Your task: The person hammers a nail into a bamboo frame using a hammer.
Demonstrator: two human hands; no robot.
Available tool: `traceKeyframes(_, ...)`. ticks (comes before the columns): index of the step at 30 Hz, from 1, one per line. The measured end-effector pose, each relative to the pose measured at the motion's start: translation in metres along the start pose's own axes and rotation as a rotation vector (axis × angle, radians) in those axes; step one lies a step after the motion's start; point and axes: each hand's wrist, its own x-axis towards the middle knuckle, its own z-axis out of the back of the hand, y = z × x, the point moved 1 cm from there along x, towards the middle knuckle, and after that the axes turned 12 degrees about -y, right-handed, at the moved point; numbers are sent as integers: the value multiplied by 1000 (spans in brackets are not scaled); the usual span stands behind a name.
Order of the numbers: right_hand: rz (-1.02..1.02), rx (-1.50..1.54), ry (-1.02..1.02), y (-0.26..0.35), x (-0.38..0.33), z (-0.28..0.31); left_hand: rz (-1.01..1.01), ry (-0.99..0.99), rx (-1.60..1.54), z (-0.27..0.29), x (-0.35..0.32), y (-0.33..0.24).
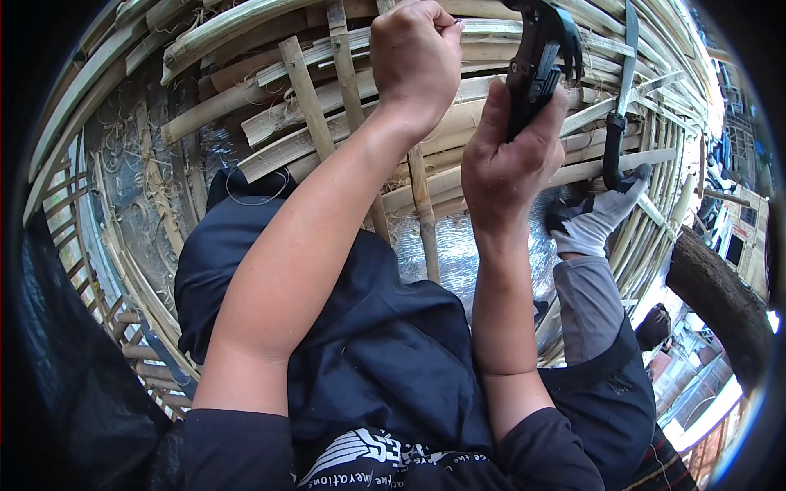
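High up in the middle, my left hand point(415, 61) is closed in a pinch against the bamboo slats point(483, 119). A tiny dark tip shows at its fingertips, too small to name. My right hand point(514, 159) grips a black hammer multi-tool point(532, 69) with a curved claw at its head, held upright above the slats just right of my left hand. The top of the tool is cut off by the frame's edge. Long split slats run across beneath both hands, with narrower crosspieces point(307, 98) over them.
A long knife point(630, 57) with a black handle lies on the slats at the right, beside my foot in a white and grey sock point(602, 214). Silver foil sheeting point(446, 254) shows below the slats. Curled shavings lie at left; a thick log point(720, 303) stands at right.
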Motion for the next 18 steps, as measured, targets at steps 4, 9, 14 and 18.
traceKeyframes(4, -62, -147, 249, -8, -1, -6, -61, -3, -11, -1, 2, 4)
traceKeyframes(9, 3, -93, 100, -6, -2, -2, -15, -3, 1, -1, -1, 1)
traceKeyframes(14, -11, -14, 10, 3, -1, 3, 1, 15, 25, -1, -3, 4)
traceKeyframes(18, 10, -189, 185, -3, 4, -5, -28, -10, 4, -1, 2, 2)
